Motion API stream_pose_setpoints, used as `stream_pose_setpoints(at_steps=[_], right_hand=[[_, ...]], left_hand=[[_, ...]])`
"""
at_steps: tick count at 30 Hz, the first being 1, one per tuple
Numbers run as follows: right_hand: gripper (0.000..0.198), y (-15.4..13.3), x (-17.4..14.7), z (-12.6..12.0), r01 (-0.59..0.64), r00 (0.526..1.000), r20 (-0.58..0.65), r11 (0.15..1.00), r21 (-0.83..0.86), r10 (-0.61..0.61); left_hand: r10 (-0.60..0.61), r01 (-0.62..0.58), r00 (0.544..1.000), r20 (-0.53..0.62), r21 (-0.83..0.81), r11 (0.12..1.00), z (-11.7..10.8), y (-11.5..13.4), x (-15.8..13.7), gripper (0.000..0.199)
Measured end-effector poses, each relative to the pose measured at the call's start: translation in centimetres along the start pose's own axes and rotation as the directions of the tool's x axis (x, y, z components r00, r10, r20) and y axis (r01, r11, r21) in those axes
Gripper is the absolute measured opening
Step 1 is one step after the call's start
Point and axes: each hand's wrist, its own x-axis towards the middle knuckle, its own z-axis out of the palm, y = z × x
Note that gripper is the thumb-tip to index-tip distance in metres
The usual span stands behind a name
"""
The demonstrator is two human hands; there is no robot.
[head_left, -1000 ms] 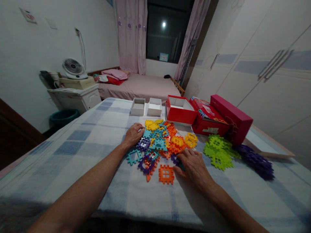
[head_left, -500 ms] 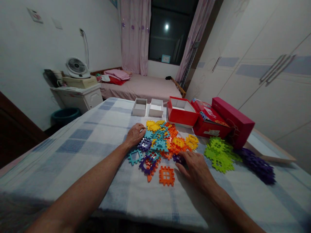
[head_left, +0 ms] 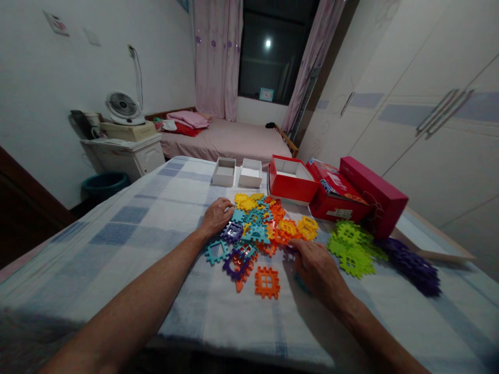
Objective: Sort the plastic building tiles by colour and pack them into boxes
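Colourful notched plastic building pieces [head_left: 255, 232] in yellow, teal, orange and purple lie in a heap on the checked cloth. My left hand [head_left: 218, 214] rests at the heap's left edge, fingers loosely bent, beside a purple square piece [head_left: 233, 232]; it holds nothing that I can see. On the heap's near right side, my right hand [head_left: 315, 262] is closed, its fingertips on a purple building piece [head_left: 287, 251] that they mostly cover. Under that hand shows a dark teal patch, too shadowed to name. An orange window-shaped piece [head_left: 267, 282] lies apart in front.
Green pieces [head_left: 353, 249] and a stack of purple pieces [head_left: 411, 266] lie to the right. Behind the heap stand two small white boxes [head_left: 224, 173], an open red box [head_left: 292, 182], a printed red box [head_left: 337, 195] and a long crimson box [head_left: 372, 195].
My right hand has shifted slightly, and its thumb has drawn in under the fingers. Less of the purple piece shows now. My left hand has stayed in place.
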Motion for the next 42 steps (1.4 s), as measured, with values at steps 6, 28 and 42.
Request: stream_pose_setpoints(at_steps=[6, 28, 42], right_hand=[[0.033, 0.4, 0.4, 0.7, -0.075, 0.997, 0.040, 0.997, 0.037, 0.073], [0.020, -8.2, 2.7, -0.6, 0.175, 0.948, 0.110, 0.781, 0.600, -0.298], [0.020, -9.2, 11.3, 1.0, 0.076, 0.972, 0.195, 0.956, 0.284, -0.135]], left_hand=[[-0.027, 0.026, 1.000, -0.013, -0.073, 0.997, -0.2, 0.6, -0.1, 0.024], [-0.393, 0.286, 0.911, -0.124, -0.498, 0.819, 0.7, -1.6, 0.9, 0.034], [-0.336, 0.253, 0.932, -0.138, -0.418, 0.873, 0.6, -1.1, 0.8, 0.029]])
